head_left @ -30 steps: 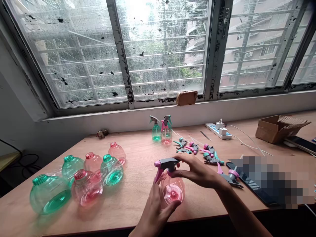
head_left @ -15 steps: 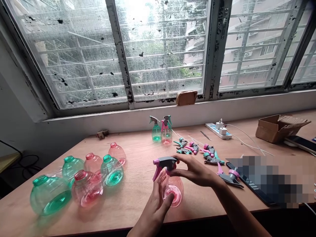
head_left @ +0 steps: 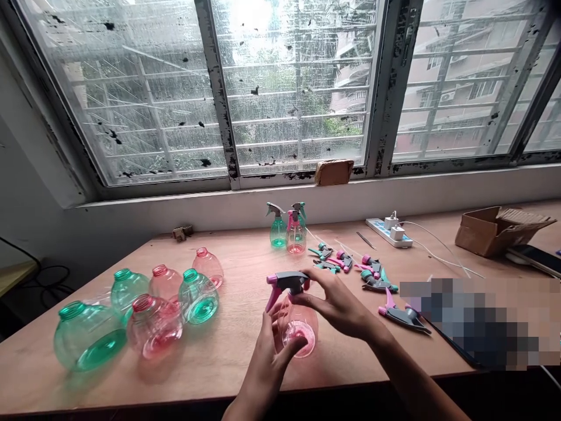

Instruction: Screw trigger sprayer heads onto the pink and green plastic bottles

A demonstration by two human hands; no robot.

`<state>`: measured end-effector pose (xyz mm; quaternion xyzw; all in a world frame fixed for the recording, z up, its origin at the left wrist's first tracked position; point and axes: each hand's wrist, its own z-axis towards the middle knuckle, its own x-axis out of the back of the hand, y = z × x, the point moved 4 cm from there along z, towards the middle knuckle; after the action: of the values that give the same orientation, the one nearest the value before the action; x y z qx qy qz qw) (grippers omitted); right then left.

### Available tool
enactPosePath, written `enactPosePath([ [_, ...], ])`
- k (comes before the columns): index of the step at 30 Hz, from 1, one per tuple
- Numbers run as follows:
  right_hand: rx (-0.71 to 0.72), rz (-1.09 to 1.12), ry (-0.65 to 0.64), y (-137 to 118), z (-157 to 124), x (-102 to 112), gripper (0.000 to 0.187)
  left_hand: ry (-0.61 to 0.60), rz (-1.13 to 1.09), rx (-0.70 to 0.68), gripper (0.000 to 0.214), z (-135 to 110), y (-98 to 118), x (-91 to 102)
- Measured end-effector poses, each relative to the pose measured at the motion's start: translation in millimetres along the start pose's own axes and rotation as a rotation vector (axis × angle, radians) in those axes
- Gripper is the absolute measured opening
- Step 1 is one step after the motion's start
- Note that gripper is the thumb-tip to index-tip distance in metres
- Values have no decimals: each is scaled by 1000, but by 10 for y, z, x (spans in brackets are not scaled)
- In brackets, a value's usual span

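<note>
My left hand (head_left: 269,356) cups the base of a pink bottle (head_left: 298,324), thumb under it, near the table's (head_left: 245,257) front edge. My right hand (head_left: 339,307) curls over the grey-and-pink spray head (head_left: 287,283), fingers closed around its collar. The table runs under a barred window (head_left: 289,88); empty bottles (head_left: 144,310) lie toward its left end.

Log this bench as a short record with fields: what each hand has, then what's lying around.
left hand: grips the pink bottle, tilted above the table
right hand: fingers on the grey spray head at that bottle's neck
table left: six uncapped bottles, green and pink
table back: assembled sprayers, upright
table right: loose spray heads, power strip, cardboard box
</note>
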<state>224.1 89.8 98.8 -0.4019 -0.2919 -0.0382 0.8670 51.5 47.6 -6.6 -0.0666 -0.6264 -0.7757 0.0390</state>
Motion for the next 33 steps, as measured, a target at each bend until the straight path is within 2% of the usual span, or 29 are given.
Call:
enactPosePath([
  [5,-42,-69,119,-63,7,-125,10,90,86,-16,79,13,1,65],
  [9,-82,-92,154,-77,8,-221,15,131,153,-14,81,8,1,93],
  [14,-57,-61,206,8,77,-330,17,96,73,-27,73,-20,41,43],
  [16,-36,-105,228,71,169,-384,15,146,43,-10,74,-38,15,51],
  [18,-34,-172,226,151,313,-445,15,204,39,-8,81,-53,-27,72],
  [21,-68,-254,208,304,617,-516,16,215,46,-33,86,-68,-68,83],
  [28,-298,-450,291,774,1423,-512,28,160,143,-68,75,-124,13,12],
  [33,-395,-514,355,985,1765,-555,32,132,167,-108,68,-146,49,-11],
])
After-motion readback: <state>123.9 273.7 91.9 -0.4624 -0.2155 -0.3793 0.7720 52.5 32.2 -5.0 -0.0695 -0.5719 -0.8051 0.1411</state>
